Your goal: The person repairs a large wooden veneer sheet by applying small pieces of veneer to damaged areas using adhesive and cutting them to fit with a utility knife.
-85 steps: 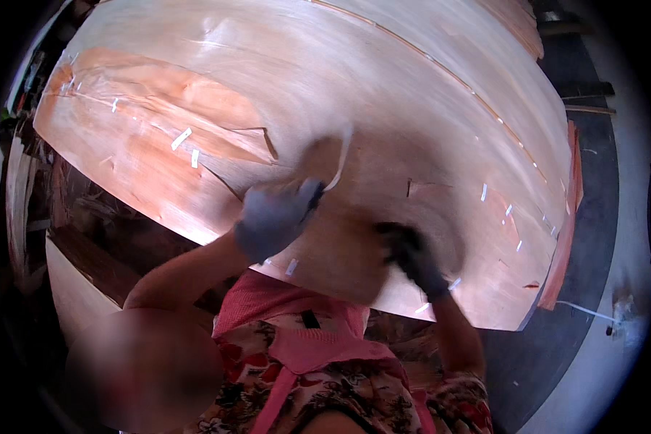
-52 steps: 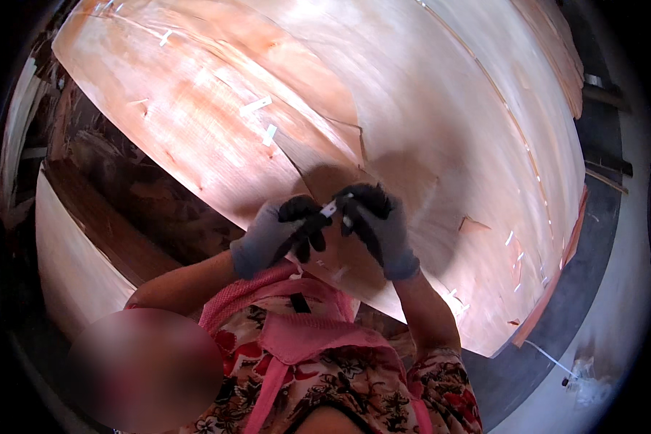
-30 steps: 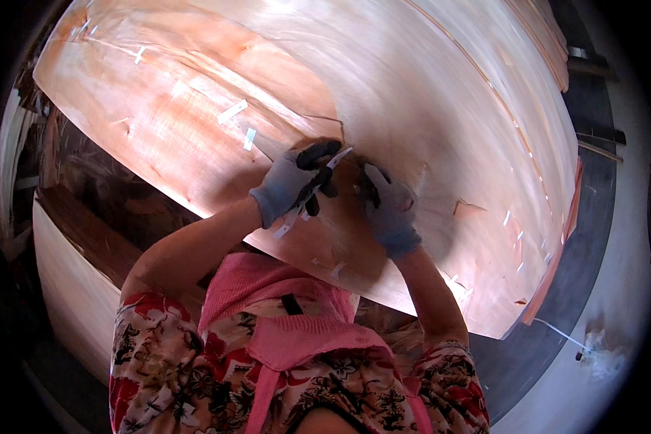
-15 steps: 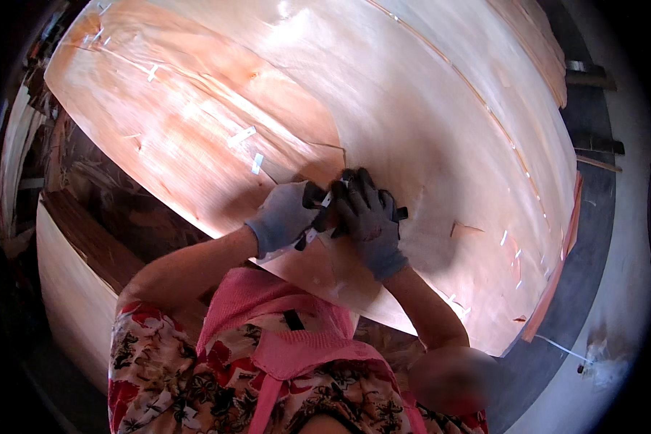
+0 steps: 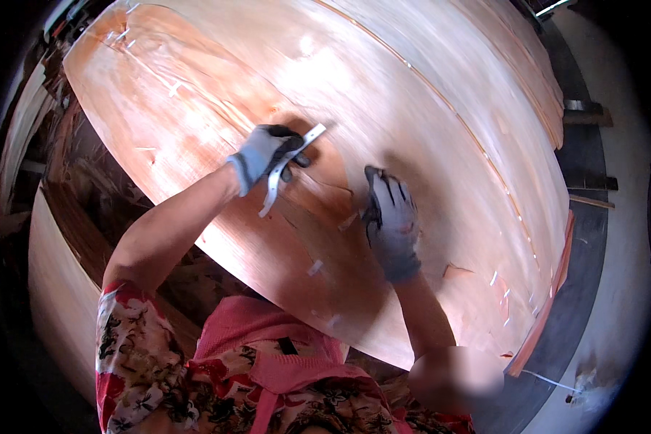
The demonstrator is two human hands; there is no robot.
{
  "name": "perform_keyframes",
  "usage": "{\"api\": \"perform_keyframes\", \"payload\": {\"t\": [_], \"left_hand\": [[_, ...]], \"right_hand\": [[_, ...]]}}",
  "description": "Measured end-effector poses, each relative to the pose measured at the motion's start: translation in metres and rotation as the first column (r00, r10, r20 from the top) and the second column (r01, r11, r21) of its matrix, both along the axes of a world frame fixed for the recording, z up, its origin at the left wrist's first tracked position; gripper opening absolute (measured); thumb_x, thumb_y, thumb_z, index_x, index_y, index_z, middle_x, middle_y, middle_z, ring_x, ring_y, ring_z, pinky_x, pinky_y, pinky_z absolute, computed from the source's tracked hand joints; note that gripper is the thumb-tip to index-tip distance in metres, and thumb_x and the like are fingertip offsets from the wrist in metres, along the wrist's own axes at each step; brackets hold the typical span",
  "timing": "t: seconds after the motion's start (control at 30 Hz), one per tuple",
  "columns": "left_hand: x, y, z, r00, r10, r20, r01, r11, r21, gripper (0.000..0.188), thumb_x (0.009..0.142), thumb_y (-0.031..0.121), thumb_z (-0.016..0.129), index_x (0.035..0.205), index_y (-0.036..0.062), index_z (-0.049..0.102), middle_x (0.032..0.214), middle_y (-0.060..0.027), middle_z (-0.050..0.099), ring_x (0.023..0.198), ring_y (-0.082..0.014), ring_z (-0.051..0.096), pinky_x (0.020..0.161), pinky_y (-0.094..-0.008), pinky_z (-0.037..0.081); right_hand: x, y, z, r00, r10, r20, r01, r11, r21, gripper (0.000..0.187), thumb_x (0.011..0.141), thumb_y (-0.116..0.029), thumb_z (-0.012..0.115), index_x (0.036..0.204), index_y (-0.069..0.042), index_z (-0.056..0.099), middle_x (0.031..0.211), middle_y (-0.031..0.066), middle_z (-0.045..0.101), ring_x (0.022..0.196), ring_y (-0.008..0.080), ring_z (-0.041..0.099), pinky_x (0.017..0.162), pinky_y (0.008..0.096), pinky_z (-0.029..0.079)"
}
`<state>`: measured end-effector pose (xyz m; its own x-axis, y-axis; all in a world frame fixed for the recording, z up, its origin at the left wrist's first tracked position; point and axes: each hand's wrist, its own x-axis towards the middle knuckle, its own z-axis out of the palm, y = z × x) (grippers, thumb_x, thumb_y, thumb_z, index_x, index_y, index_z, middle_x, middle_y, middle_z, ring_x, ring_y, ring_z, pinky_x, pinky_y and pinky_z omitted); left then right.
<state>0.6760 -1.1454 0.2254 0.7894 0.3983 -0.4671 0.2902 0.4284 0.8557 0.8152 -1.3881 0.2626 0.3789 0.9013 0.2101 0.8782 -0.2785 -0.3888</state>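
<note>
A large sheet of pale wood veneer (image 5: 441,166) lies before me, with a more orange veneer piece (image 5: 195,137) at its left. My left hand (image 5: 271,153), in a grey glove with black fingers, pinches a strip of white tape (image 5: 273,189) marked with small dark spots. The strip hangs at a slant above the orange piece, near its torn edge. To the right, my right hand (image 5: 394,224), gloved alike, rests low over the pale sheet beside a short slit. Its fingers are bent, and whatever they hold is hidden beneath.
Short pieces of white tape (image 5: 315,267) stick to the veneer in several places. A small tear (image 5: 457,270) shows at the right. Dark veneer scraps (image 5: 98,210) lie below the left edge, beside another pale stack (image 5: 58,282). A grey floor strip (image 5: 584,239) runs along the right.
My hands, together before, are now apart. The left has moved up and left with the tape strip; the right has shifted slightly right. The veneer appears slightly shifted in view.
</note>
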Motion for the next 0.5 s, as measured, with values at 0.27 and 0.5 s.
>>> {"api": "perform_keyframes", "payload": {"t": [0.27, 0.5], "left_hand": [[0.040, -0.006, -0.022, 0.983, 0.124, -0.138, -0.125, 0.992, -0.002, 0.017, 0.093, 0.017, 0.066, 0.092, 0.0017, 0.071, 0.073, -0.0097, 0.070, 0.047, -0.0165, 0.058, 0.038, -0.0276, 0.044], [0.027, 0.009, 0.013, 0.908, -0.195, -0.371, 0.323, 0.890, 0.323, 0.026, 0.090, 0.027, 0.066, 0.081, 0.0046, 0.072, 0.069, -0.0081, 0.067, 0.063, -0.0208, 0.066, 0.062, -0.0342, 0.053]], "right_hand": [[0.017, 0.083, -0.041, 0.977, 0.183, 0.108, -0.185, 0.983, 0.014, 0.061, 0.086, -0.019, 0.064, 0.143, -0.008, 0.046, 0.145, 0.0160, 0.048, 0.136, 0.0327, 0.043, 0.099, 0.0468, 0.041], [0.032, 0.089, -0.082, 0.891, 0.293, 0.347, -0.228, 0.950, -0.215, 0.045, 0.093, -0.024, 0.051, 0.136, -0.012, 0.052, 0.147, 0.0103, 0.046, 0.137, 0.0320, 0.043, 0.096, 0.0498, 0.041]]}}
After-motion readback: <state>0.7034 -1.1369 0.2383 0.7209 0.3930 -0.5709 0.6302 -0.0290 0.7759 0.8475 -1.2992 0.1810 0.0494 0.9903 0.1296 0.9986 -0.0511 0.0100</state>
